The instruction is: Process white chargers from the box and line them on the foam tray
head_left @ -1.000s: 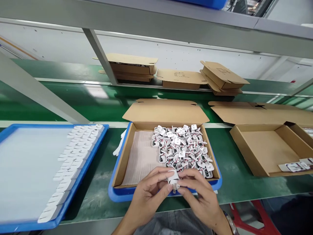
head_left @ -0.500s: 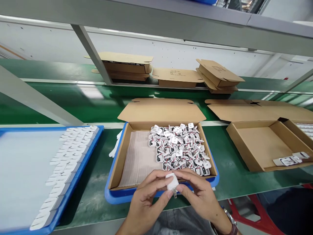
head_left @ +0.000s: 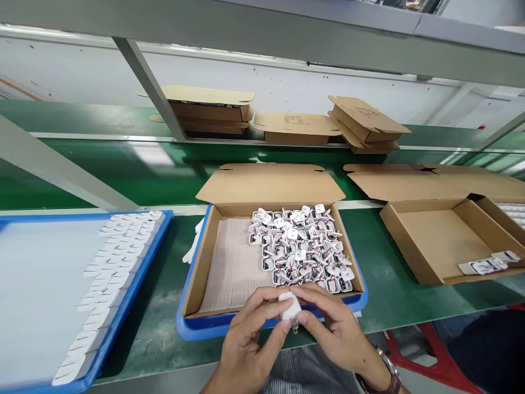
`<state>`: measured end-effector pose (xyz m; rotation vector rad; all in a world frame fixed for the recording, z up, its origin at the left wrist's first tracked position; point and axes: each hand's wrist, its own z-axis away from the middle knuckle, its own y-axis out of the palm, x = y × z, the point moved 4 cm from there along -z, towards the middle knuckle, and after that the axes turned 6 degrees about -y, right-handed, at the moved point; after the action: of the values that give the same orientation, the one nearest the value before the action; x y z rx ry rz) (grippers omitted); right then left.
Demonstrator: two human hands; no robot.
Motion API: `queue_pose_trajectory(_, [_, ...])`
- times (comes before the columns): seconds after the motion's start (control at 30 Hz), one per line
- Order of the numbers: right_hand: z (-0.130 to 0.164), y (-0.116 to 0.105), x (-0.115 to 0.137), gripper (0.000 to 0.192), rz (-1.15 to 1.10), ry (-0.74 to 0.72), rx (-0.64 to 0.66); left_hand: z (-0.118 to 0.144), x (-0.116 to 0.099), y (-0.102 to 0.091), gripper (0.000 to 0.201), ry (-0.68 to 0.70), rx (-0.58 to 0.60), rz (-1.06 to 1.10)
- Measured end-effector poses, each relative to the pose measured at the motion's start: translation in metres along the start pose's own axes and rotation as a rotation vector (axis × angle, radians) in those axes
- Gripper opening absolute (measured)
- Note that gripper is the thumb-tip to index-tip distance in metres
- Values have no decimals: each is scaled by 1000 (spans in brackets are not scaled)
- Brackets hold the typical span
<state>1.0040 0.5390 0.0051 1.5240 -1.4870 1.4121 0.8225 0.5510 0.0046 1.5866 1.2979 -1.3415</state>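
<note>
Left hand (head_left: pixel 250 342) and right hand (head_left: pixel 334 328) pinched together on small white plastic plug shell (head_left: pixel 289 306) — glossy, rounded, near cardboard box (head_left: pixel 197 273) edge.

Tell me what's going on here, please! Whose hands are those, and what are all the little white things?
The camera sits on a person's head, looking down at their own hands. The left hand and right hand together pinch one small white plug part with metal prongs. Just behind is a cardboard box holding a pile of similar white parts, resting in a blue tray. Another blue tray on the left holds rows of flat white pieces. Everything sits on a green bench.
</note>
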Motion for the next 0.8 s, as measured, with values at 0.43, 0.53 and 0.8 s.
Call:
queue_pose_trajectory(0.43, [3,4,-11,48,-221,109,-119,-1,12,9,26,-169,24,217])
queue_pose_trajectory(0.53, [2,4,-10,47,-210,88,-121,-3,11,7,22,-193,7,232])
queue_pose_trajectory(0.8, [7,0,-12,48,-188,146,-69,-3,14,5,24,-277,41,268])
